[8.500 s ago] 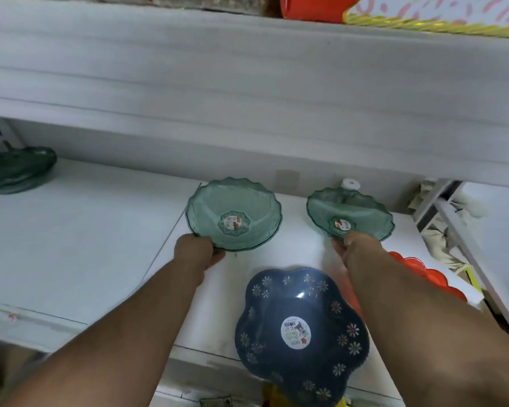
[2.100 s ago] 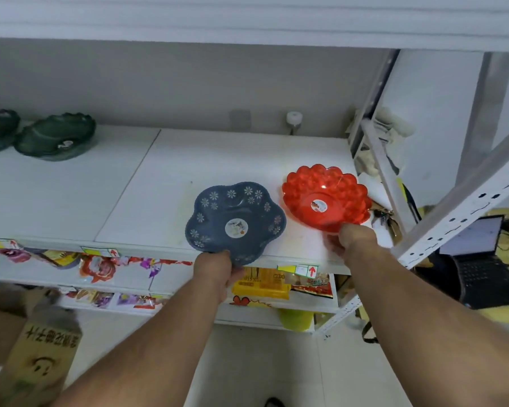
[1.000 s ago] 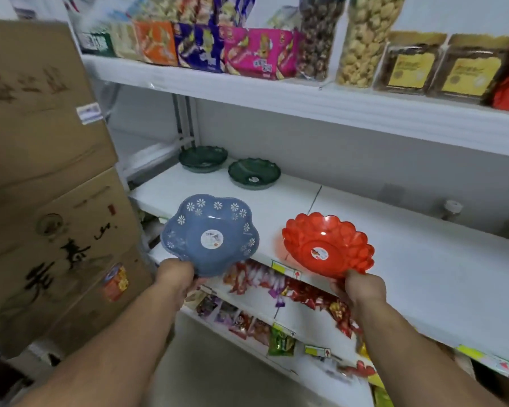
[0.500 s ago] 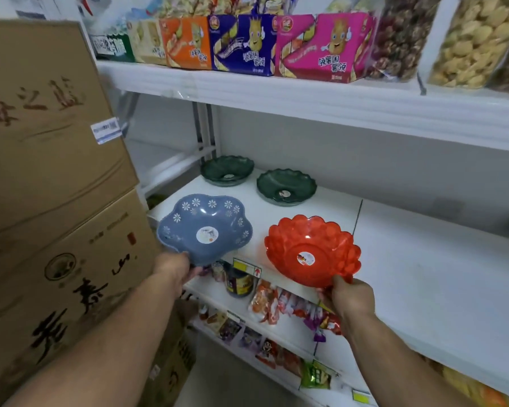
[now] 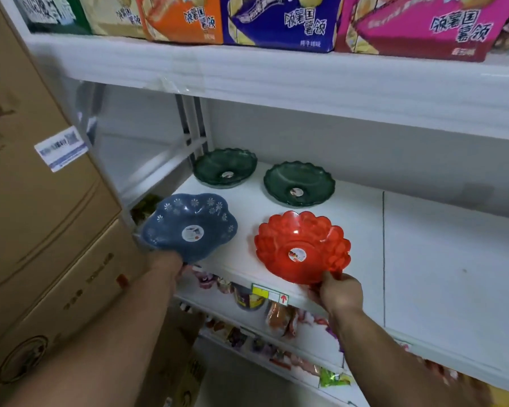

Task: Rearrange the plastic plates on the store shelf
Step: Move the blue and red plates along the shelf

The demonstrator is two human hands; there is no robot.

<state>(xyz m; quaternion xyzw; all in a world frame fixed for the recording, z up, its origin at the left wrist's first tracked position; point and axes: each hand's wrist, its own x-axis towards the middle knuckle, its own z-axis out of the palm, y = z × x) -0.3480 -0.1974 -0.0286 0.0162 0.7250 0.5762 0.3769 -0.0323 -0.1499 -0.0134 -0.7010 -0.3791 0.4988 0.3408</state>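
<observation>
My left hand [image 5: 165, 264] grips the near rim of a blue flower-patterned plate [image 5: 188, 227], held over the left front corner of the white shelf [image 5: 441, 259]. My right hand [image 5: 340, 292] grips the near rim of a red scalloped plate [image 5: 301, 246], low over the shelf's front edge. Whether either plate touches the shelf I cannot tell. Two dark green plates rest at the back of the shelf, one at the far left [image 5: 225, 170], one to its right [image 5: 299, 183].
Stacked cardboard boxes [image 5: 41, 218] stand close on the left. An upper shelf [image 5: 276, 74] with snack boxes hangs overhead. Shelf posts [image 5: 194, 124] rise at the back left. A lower shelf [image 5: 276, 324] holds snack packets. Bare shelf surface lies to the right of the plates.
Both hands have carried the blue and red plates forward and down over the left end of the shelf, in front of the two green plates. The view has moved closer.
</observation>
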